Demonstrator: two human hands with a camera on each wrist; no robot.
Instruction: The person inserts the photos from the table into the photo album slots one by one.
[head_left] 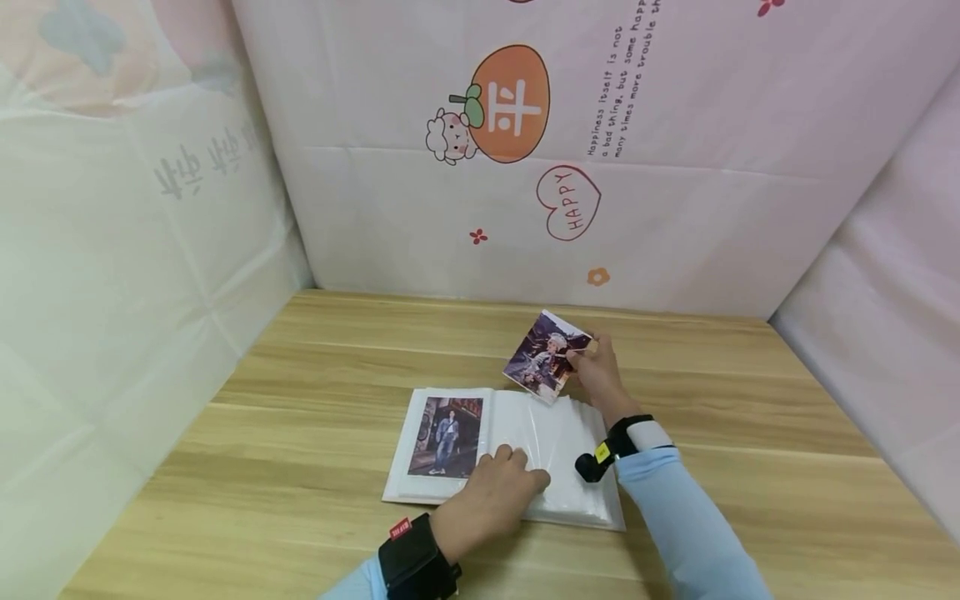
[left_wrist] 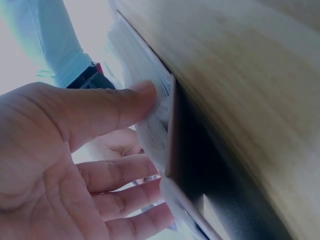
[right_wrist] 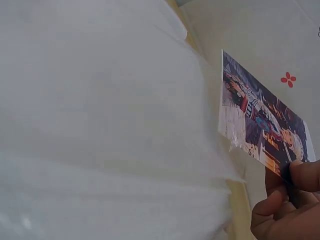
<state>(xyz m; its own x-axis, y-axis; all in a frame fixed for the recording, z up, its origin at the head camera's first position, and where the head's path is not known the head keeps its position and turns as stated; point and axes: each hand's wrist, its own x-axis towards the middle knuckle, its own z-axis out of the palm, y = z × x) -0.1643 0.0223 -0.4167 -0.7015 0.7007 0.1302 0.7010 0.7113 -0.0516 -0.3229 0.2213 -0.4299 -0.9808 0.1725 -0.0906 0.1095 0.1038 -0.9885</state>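
Observation:
An open photo album [head_left: 558, 500] with white pages and clear sleeves lies on the table. Its left page bears a photo [head_left: 446, 437] of a standing figure in blue; the right page shows blank white. My left hand [head_left: 495, 492] rests on the album near the fold. In the left wrist view its thumb [left_wrist: 115, 107] touches the page edges, and the other fingers extend over the pages. Above the album's upper edge, my right hand [head_left: 600, 375] pinches a loose photo [head_left: 547, 357] by its right side. That photo [right_wrist: 262, 117] is tilted, its lower corner close to the page's top edge.
The wooden table [head_left: 750, 467] surrounds the album. Behind it hangs a white printed cloth [head_left: 375, 208], with similar cloth at the left and right sides. Both wrists wear dark straps with cameras.

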